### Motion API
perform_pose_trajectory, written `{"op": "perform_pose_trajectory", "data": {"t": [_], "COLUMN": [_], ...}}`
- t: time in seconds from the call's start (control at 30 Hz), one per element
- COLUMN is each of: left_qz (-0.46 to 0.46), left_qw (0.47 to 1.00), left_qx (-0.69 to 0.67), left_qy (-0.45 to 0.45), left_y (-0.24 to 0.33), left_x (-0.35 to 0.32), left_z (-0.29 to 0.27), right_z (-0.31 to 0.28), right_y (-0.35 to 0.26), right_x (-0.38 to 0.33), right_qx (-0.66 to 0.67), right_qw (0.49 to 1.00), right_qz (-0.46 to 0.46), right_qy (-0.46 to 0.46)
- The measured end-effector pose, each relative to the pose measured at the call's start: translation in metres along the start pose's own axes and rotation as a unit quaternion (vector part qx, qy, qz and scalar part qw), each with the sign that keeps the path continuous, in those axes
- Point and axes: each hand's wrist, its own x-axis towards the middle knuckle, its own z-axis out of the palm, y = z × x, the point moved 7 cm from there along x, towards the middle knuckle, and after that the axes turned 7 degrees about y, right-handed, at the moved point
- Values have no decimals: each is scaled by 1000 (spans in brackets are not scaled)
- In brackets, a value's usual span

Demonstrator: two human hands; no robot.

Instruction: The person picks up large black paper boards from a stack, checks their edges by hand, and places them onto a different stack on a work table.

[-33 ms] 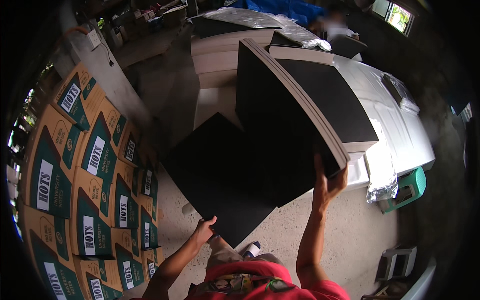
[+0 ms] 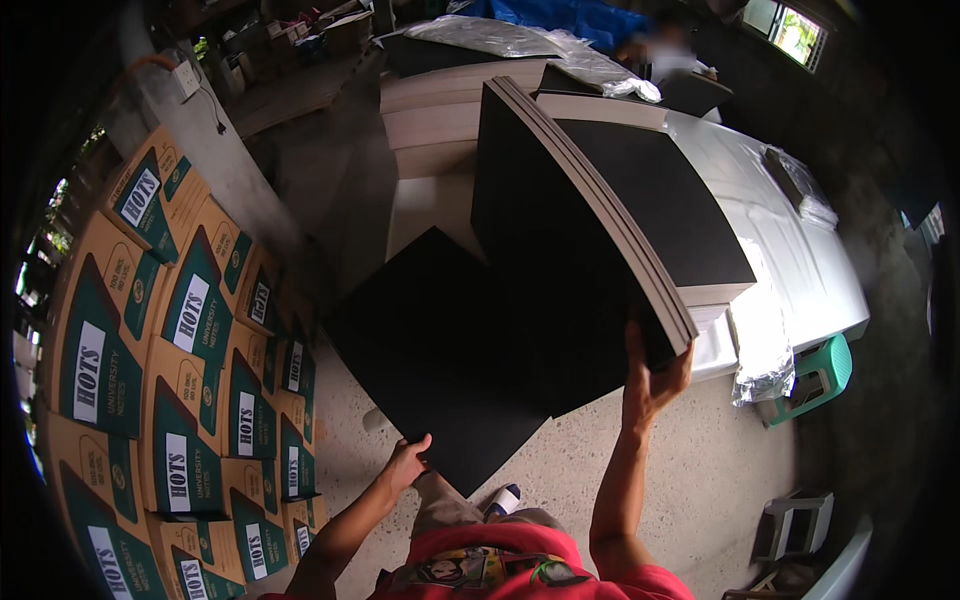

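Note:
My right hand (image 2: pixel 655 380) grips the near lower corner of a tilted stack of large black sheets (image 2: pixel 570 240), its fingers partly hidden behind it. Pale layered edges run along the stack's right side. Below and to the left lies another large black sheet or stack (image 2: pixel 430 340), turned at an angle. At its near left edge, my left hand (image 2: pixel 408 462) holds on with the thumb on top and the other fingers hidden underneath. Where the two black pieces meet, the dark surfaces merge, so I cannot tell how they touch.
Printed cardboard cartons (image 2: pixel 185 385) are piled at the left. Behind the tilted stack, more black-topped stacks (image 2: pixel 660 190) rest on a white-covered table (image 2: pixel 800 270). A green stool (image 2: pixel 825 375) and a grey step stool (image 2: pixel 797 525) stand at right. A person (image 2: pixel 670 55) is at the back.
The top of the tilted stack has shifted very slightly to the right. Both hands keep their holds.

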Motion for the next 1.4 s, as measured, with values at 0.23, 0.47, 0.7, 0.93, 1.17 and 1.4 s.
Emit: {"op": "perform_pose_trajectory", "data": {"t": [0.23, 0.47, 0.7, 0.93, 1.17, 1.4], "left_qz": [52, 512, 305, 250, 219, 215], "left_qw": [824, 793, 795, 704, 912, 631], "left_qx": [551, 300, 109, 31, -72, -84], "left_qy": [-119, -134, -512, -664, -339, -741], "left_y": [128, 444, 494, 497, 496, 524], "left_x": [18, 196, 390, 421, 439, 238], "left_z": [-83, 102, 248, 267, 203, 187], "right_z": [-7, -29, -49, -10, -70, -24], "right_y": [8, 10, -6, -22, 15, -3], "right_x": [-3, -56, -118, -109, -144, -36], "right_qx": [-48, -100, -187, -240, -87, -5], "right_qw": [999, 990, 980, 940, 944, 987], "right_qz": [-3, 18, -54, 95, 63, 42], "right_qy": [25, 101, 48, 224, 311, 157]}}
